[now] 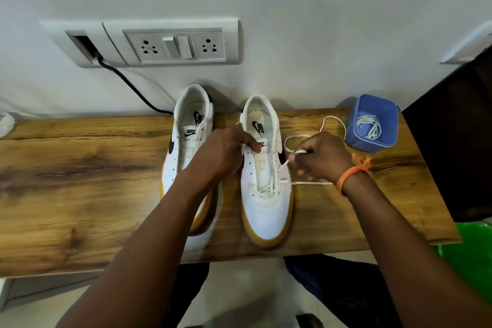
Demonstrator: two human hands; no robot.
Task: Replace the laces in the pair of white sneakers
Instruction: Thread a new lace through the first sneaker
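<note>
Two white sneakers with gum soles stand side by side on the wooden table point(80, 168), toes toward me. The left sneaker point(190, 141) has no lace. The right sneaker point(266, 200) has a white lace point(311, 183) threaded through its lowest eyelets only. My left hand point(226, 149) grips the right sneaker's left eyelet flap near the tongue. My right hand point(322, 157) pinches the lace end beside the shoe's right eyelet row. The lace's slack loops over the table behind that hand.
A blue plastic container point(391, 125) holding more white laces stands at the table's back right. A socket panel point(170, 44) with a black cable point(127, 82) sits on the wall behind. A green object point(471, 253) lies below the table's right edge.
</note>
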